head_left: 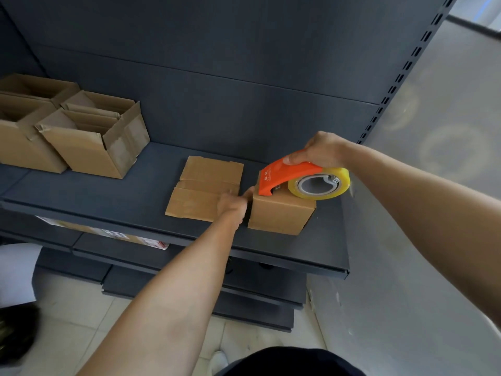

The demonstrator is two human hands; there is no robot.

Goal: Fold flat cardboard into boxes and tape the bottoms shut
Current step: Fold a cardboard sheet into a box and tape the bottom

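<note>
While the right hand (320, 151) curls round a glossy orange tape dispenser (284, 176) atop a small matte cardboard box (279, 217), the left hand (233, 205) clasps its side.

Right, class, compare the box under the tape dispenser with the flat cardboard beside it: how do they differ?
The box is folded up and stands tall; the flat cardboard lies unfolded. The box has the dispenser held on its top by the right hand, with the left hand gripping its side; the flat cardboard bears no dispenser. Both are brown and sit on the same shelf.
</note>
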